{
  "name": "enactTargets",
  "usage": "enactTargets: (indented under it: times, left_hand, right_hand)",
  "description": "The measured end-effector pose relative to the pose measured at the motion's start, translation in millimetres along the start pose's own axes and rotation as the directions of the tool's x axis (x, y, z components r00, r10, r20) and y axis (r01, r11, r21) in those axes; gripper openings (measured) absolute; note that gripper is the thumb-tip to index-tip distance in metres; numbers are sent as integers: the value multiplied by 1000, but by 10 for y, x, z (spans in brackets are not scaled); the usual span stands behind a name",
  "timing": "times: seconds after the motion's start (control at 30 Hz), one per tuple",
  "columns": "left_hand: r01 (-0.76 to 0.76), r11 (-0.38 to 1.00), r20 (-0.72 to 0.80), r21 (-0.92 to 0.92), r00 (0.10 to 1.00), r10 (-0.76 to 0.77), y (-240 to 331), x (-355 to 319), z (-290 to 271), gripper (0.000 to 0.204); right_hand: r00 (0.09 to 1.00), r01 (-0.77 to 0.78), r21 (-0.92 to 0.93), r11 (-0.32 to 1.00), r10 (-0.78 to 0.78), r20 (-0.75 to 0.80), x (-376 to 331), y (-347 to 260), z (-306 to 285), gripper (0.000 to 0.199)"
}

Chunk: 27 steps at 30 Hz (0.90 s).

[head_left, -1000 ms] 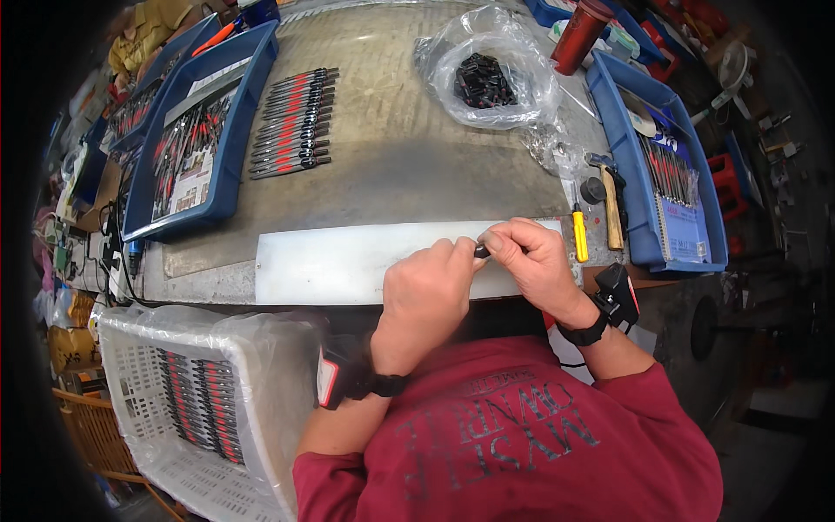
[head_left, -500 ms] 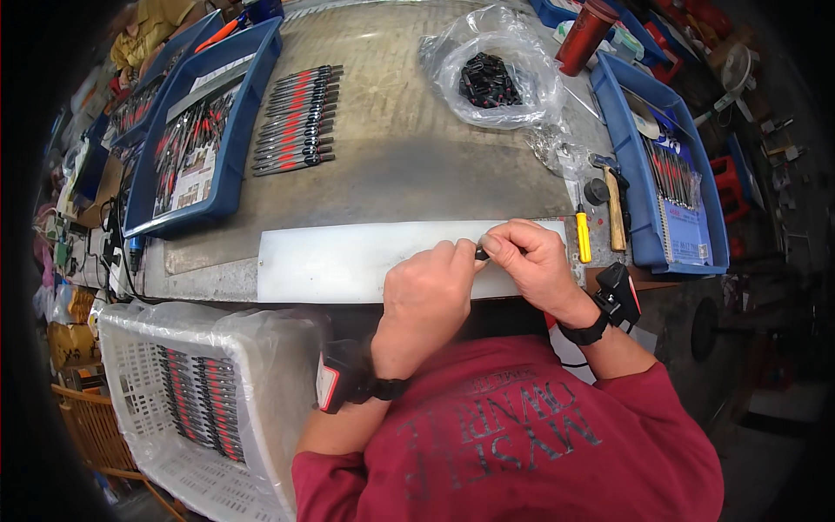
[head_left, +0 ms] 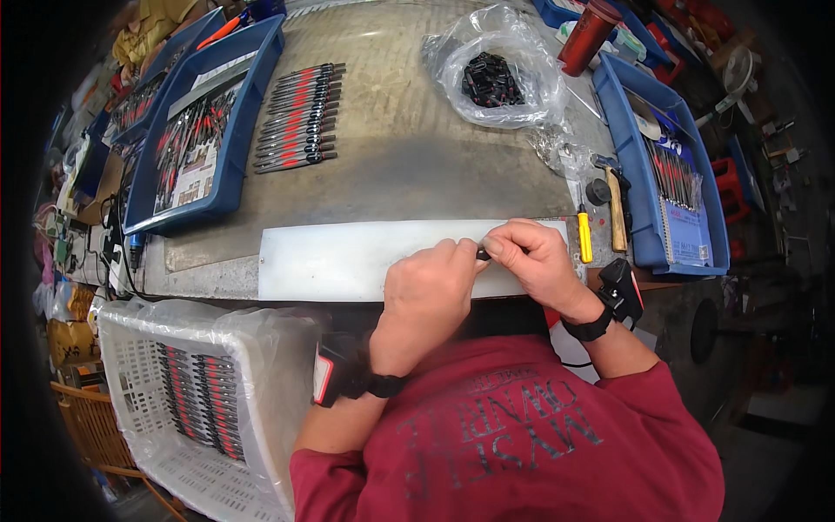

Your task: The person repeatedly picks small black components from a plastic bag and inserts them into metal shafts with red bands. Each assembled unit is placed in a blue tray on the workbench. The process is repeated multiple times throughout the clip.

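Both hands, left hand [head_left: 426, 291] and right hand [head_left: 531, 257], pinch a small dark part [head_left: 481, 254] over the white board [head_left: 348, 261]; it seems light, stiff, best gripped at its ends.

Both hands [head_left: 474, 274] a touch lower on the white board [head_left: 348, 261].
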<state>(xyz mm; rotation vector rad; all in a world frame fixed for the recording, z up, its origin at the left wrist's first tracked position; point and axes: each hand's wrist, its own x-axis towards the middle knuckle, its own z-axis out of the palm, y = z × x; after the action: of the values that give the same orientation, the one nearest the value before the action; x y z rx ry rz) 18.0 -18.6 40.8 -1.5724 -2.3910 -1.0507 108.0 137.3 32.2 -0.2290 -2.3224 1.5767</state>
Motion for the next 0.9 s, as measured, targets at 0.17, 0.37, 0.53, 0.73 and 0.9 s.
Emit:
enactTargets:
  times: [0.17, 0.37, 0.53, 0.73, 0.9]
  left_hand:
    - [48, 987, 23, -153, 999, -45, -49, 4, 10, 16]
    - [105, 954, 95, -281, 992, -82, -96, 21, -24, 16]
    - [129, 897, 159, -422, 985, -66, -118, 39, -39, 18]
    - [275, 858, 273, -434, 948, -166, -84, 60, -37, 29]
    - [371, 786, 304, -494, 921, -243, -76, 58, -15, 34]
  right_hand:
    - [981, -160, 106, 981, 147, 123, 27, -4, -128, 23]
    - [977, 77, -77, 994, -60, 203, 60, -68, -257, 17]
    - [951, 183, -137, 974, -139, 277, 78, -107, -338, 17]
    - [920, 268, -115, 957, -219, 325, 98, -111, -359, 15]
    - [918, 269, -82, 960, -230, 323, 69, -90, -338, 12]
